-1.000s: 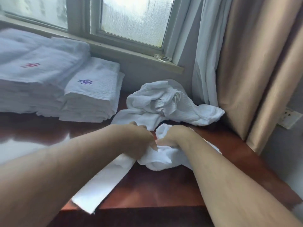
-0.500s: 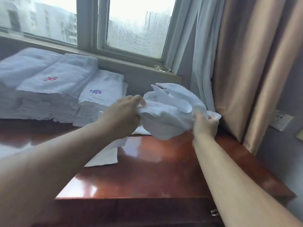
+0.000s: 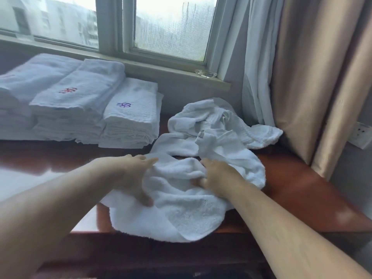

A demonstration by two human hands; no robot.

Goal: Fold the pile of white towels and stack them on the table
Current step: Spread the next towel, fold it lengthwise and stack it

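A crumpled white towel [image 3: 181, 210] lies on the glossy brown table [image 3: 298, 190], its near edge hanging over the front. My left hand [image 3: 134, 174] grips the towel's left side with thumb and fingers spread around a bunch of cloth. My right hand [image 3: 215, 176] grips a fold near the towel's middle with curled fingers. Behind it lies a loose pile of white towels [image 3: 217, 125] against the wall. Folded stacks stand at the back left: one with a purple emblem [image 3: 132, 115], one with a red emblem [image 3: 78, 103].
A window sill [image 3: 177, 73] runs behind the table with a small clear object [image 3: 205, 73] on it. White sheer and beige curtains [image 3: 302, 77] hang at the right. A wall socket [image 3: 360, 135] sits at the far right.
The towel was raised toward the pile half a second ago; now it is down on the table, spread wider near the front edge, with both hands still on it.
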